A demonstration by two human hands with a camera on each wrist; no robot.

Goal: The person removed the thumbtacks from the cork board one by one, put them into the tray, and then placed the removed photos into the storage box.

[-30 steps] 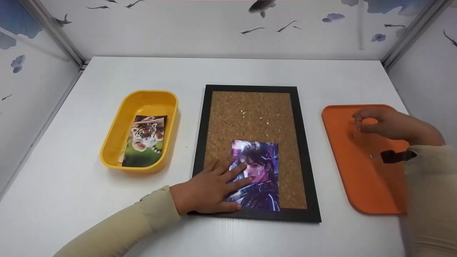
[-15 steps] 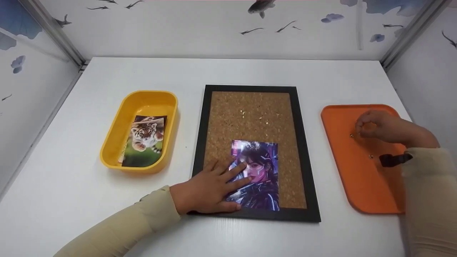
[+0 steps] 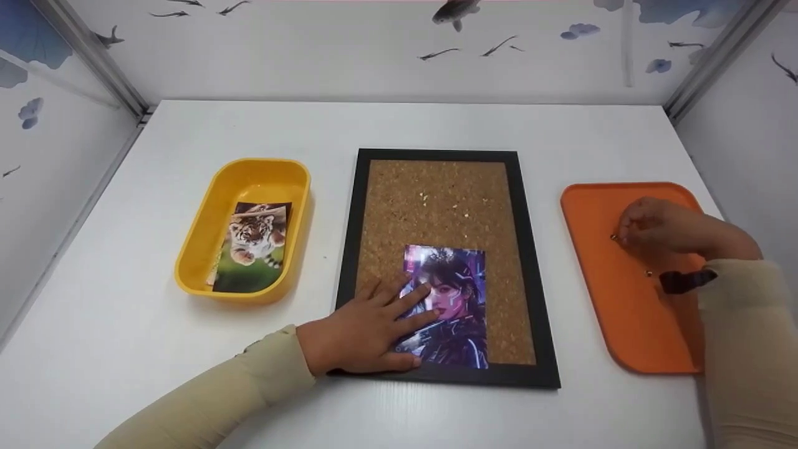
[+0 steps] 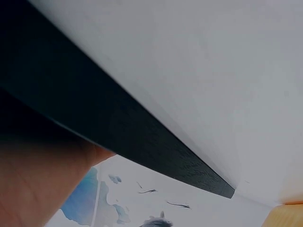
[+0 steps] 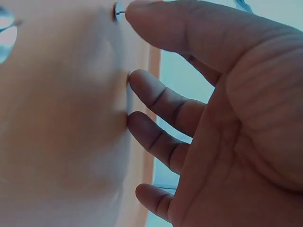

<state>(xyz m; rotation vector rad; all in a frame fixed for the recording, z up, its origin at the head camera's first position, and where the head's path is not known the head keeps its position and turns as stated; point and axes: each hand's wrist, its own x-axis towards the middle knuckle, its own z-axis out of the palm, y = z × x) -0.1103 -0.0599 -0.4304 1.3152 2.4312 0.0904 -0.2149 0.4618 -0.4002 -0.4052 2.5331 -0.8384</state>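
Note:
My left hand (image 3: 374, 327) lies flat with fingers spread over the left part of a purple portrait picture (image 3: 455, 305). That picture rests on the lower part of a black-framed cork board (image 3: 436, 187). My right hand (image 3: 670, 227) is at the orange tray (image 3: 623, 324), fingers bent loosely. In the right wrist view, the thumb tip is right by the upturned pin of a thumbtack (image 5: 118, 12), and two other fingertips touch the tray; the index finger is mostly hidden. Another thumbtack (image 3: 648, 274) sits lower on the tray. In the left wrist view, the frame's dark edge (image 4: 142, 137) crosses the picture.
To the left stands a yellow bin (image 3: 193, 249) holding a tiger picture (image 3: 252, 246) on top of other pictures. Several small bright specks (image 3: 425, 198) show on the upper cork. White panels (image 3: 312, 56) with fish and leaf prints enclose the white table (image 3: 280, 125).
My right hand has come down and slightly left toward the upper thumbtack on the orange tray. My left hand has stayed on the portrait picture.

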